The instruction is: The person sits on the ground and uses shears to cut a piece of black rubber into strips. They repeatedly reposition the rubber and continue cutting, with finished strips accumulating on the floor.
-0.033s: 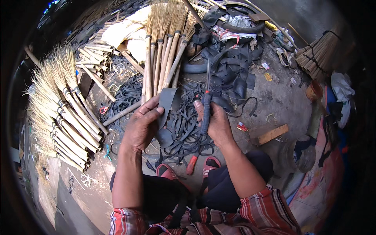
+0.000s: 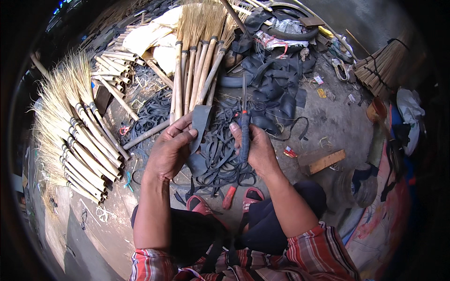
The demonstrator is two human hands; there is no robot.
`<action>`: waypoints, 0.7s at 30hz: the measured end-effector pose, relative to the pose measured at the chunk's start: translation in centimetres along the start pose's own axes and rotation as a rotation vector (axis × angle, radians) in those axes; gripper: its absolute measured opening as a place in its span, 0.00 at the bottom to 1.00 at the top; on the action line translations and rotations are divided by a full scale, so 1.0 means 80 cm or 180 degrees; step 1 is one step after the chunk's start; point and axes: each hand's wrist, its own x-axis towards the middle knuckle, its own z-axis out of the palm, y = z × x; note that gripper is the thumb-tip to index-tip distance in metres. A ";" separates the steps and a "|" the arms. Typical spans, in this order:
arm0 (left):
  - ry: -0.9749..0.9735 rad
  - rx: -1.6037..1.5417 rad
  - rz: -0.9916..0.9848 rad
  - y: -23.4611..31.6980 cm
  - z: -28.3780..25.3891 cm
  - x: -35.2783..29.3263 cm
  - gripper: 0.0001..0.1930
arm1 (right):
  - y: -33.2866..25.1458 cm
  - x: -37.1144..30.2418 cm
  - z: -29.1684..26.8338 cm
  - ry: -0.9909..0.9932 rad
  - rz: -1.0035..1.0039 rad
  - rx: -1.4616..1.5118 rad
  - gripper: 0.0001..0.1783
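Watching from here, I see the left hand (image 2: 169, 146) pinching a dark rubber piece (image 2: 201, 122) between thumb and fingers, over the heap of black strips (image 2: 216, 157) on the floor (image 2: 323, 129). The right hand (image 2: 260, 149) is wrapped around the handle of a cutting tool (image 2: 244, 93), whose blade points far, apart from the rubber. Probably a cut is being prepared; this calls for bringing blade and rubber edge together, steadily.

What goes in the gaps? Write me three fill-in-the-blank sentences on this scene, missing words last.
1. The left hand holds a flat dark piece; the bladed tool in the right hand points toward the picture's ____ edge.
2. The brooms laid in a row are on the person's ____ side.
3. A red object lies ____ the two pink sandals.

Missing words: top; left; between.
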 end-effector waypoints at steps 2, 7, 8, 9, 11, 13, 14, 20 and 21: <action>0.0027 -0.0061 0.0008 0.002 -0.005 0.002 0.17 | -0.001 -0.007 0.008 -0.0317 -0.0021 -0.0114 0.17; 0.0380 0.0012 0.0105 0.008 -0.025 0.011 0.15 | -0.010 -0.027 0.023 -0.0779 -0.0084 -0.0430 0.16; 0.0602 0.0053 0.0138 0.010 -0.029 0.012 0.15 | -0.010 -0.030 0.026 -0.0846 -0.0098 -0.0459 0.16; 0.0672 0.0147 0.0193 0.011 -0.033 0.013 0.15 | -0.010 -0.032 0.027 -0.0995 0.0009 -0.0316 0.13; 0.0848 0.0331 0.0283 0.016 -0.040 0.013 0.16 | -0.005 -0.035 0.033 -0.1192 0.0188 -0.0089 0.12; 0.1014 0.0427 0.0365 0.019 -0.043 0.013 0.20 | 0.003 -0.036 0.038 -0.1391 0.0072 0.0029 0.12; 0.1010 0.0386 0.0393 0.020 -0.044 0.012 0.21 | 0.007 -0.036 0.040 -0.1493 -0.0136 0.0033 0.12; 0.1059 0.0214 0.0603 0.022 -0.042 0.010 0.29 | 0.025 -0.040 0.039 -0.1829 -0.0234 -0.0186 0.13; 0.1041 0.0197 0.0622 0.022 -0.043 0.010 0.32 | 0.026 -0.041 0.039 -0.1877 -0.0121 0.0016 0.14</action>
